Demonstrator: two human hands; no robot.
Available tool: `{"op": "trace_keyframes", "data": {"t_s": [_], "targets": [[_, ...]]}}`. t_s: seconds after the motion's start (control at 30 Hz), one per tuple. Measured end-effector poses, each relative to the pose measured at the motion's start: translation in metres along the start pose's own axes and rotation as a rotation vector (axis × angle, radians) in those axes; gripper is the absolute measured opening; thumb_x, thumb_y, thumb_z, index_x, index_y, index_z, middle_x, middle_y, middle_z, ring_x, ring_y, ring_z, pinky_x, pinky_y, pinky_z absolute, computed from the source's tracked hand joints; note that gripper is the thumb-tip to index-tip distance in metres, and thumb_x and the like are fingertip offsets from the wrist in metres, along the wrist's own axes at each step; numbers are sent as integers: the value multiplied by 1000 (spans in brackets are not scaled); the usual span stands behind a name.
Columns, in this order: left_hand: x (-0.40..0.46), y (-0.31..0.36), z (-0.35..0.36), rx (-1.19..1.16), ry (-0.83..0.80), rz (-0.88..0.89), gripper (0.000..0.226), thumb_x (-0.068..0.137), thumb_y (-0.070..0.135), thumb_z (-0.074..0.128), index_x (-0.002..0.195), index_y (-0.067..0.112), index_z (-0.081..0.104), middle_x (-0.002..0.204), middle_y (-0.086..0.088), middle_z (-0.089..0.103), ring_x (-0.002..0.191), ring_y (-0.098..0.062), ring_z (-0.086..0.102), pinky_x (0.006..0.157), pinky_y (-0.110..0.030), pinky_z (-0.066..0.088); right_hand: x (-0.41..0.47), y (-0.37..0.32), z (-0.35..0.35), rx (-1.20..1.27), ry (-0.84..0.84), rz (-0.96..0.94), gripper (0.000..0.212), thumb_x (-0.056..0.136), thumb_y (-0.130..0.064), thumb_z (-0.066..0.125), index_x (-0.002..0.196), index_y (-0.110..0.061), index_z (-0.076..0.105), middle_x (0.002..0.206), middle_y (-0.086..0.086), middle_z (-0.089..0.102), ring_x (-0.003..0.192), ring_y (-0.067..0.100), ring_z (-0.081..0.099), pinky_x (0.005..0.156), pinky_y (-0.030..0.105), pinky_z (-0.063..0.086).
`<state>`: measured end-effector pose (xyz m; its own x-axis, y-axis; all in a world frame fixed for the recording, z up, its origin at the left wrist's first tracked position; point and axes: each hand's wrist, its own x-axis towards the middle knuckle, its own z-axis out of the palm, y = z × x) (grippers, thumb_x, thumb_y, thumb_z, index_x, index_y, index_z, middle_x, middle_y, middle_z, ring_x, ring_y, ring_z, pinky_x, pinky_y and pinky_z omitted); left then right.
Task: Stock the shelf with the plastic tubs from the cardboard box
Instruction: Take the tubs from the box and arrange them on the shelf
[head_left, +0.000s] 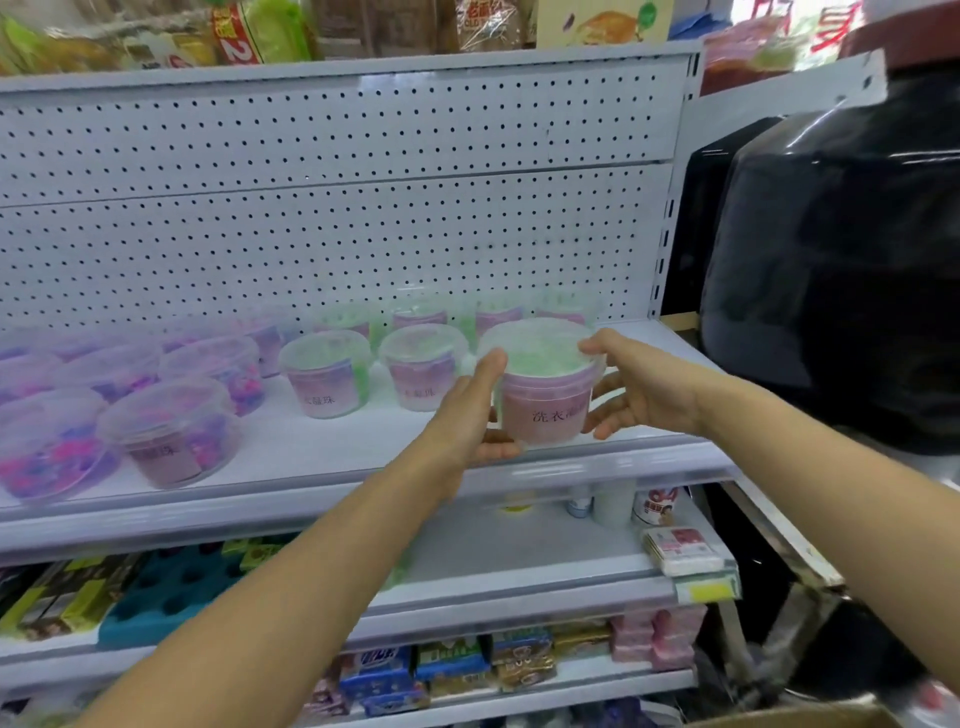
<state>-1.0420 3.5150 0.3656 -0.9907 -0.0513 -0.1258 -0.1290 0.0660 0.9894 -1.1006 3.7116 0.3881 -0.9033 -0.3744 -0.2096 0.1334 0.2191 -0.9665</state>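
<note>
A clear plastic tub (543, 387) with a pink label and green contents is held between both my hands over the right front part of the white shelf (322, 447). My left hand (467, 415) grips its left side and underside. On its right side, my right hand (636, 387) has the thumb on the lid rim. Several more tubs stand on the shelf: two similar ones (327, 371) (422, 364) just left of the held tub, a row at the back, and wider tubs of purple and pink beads (171, 428) at the left. A corner of the cardboard box (795, 717) shows at the bottom right.
A perforated white back panel (332, 208) rises behind the shelf. Packaged goods fill the shelf above and the lower shelves (467, 582). A large black wrapped object (841, 270) stands close to the shelf's right end.
</note>
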Motion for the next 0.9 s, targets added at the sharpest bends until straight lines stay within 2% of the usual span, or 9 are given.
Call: {"op": "trace_keyframes", "data": {"t_s": [0.13,0.23,0.33,0.43,0.53,0.63,0.7,0.8,0.9], "targets": [[23,3,10,521,94,283,62,91,67,32,129,21,48,126,0,53,105,-21,58,95,-41,48,-3,12,-28,67,228,39,34,90,-37,46,116,-17,52,108,23,53,79,39,62,66,41,57],[49,-3,6,978,239,583,51,94,49,47,134,18,46,134,0,50,121,-20,48,93,-38,45,2,20,-43,71,380,65,39,91,-40,44,123,-19,50,121,20,50,97,38,59,61,40,59],[74,-7,6,1207,189,710,50,94,37,52,139,18,44,140,-2,49,126,-23,44,97,-35,37,11,26,-50,61,464,103,41,93,-44,43,125,-20,49,127,15,45,106,36,53,55,38,58],[94,-10,7,1365,204,729,45,93,30,54,136,19,49,132,-2,55,117,-26,50,93,-35,35,18,27,-49,47,494,135,44,94,-47,45,125,-16,45,129,13,42,105,35,54,55,38,58],[106,-11,9,1578,291,876,35,72,16,74,105,18,66,90,-2,63,80,-26,61,69,-33,41,23,30,-49,-45,520,172,56,93,-57,38,133,-18,41,132,12,43,81,35,71,75,46,58],[113,-9,5,1590,365,931,39,48,5,83,83,16,68,66,-1,56,58,-25,55,56,-28,32,23,35,-52,-325,567,136,71,88,-64,31,140,-15,35,129,11,49,68,30,72,82,48,56],[114,-10,5,1534,370,915,41,48,4,84,84,17,68,69,-1,59,61,-25,55,55,-28,31,18,37,-51,-506,596,94,70,90,-62,31,142,-16,32,131,12,47,88,32,67,80,47,56],[116,-15,8,1448,360,899,40,54,-1,80,89,14,70,76,-4,63,68,-27,57,52,-28,28,10,42,-47,-863,678,-90,69,88,-67,37,144,-27,31,141,9,33,120,32,47,91,46,46],[124,-16,7,1355,353,883,33,65,-1,74,96,11,70,85,-7,64,78,-30,56,49,-30,30,9,46,-41,-1081,681,-300,57,84,-64,53,132,-36,49,132,0,40,119,22,39,81,39,48]]}}
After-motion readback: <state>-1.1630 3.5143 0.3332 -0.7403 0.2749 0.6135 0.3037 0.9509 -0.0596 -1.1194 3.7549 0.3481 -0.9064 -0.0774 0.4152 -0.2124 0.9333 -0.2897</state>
